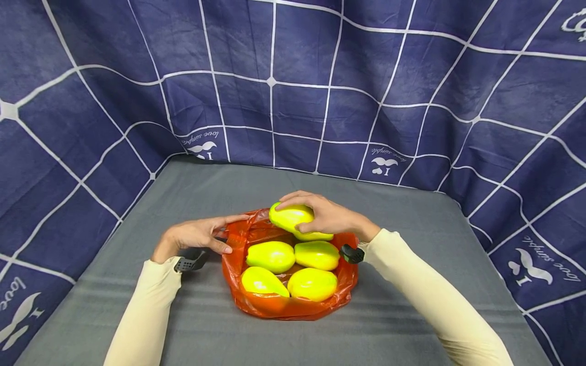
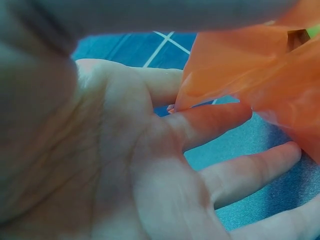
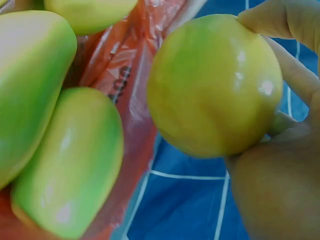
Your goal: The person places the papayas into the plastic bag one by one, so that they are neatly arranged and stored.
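A red plastic bag (image 1: pixel 293 311) lies with its mouth spread wide, several glossy yellow-green mangoes (image 1: pixel 271 256) inside. Over its back rim my right hand (image 1: pixel 327 216) grips one mango (image 1: pixel 290 217), thumb on the near side and fingers across the far side. That held mango (image 3: pixel 215 85) appears end-on in the right wrist view, beside the bag wall. Another mango (image 1: pixel 316 237) is partly hidden below the hand. My left hand (image 1: pixel 197 236) touches the bag's left rim. In the left wrist view its fingers (image 2: pixel 250 170) are straight and spread against the thin plastic (image 2: pixel 235 65).
The bag rests on a grey cloth-covered surface (image 1: pixel 393 325). Behind and at both sides hangs a dark blue curtain (image 1: pixel 302 56) with white grid lines. A black device is strapped to each wrist.
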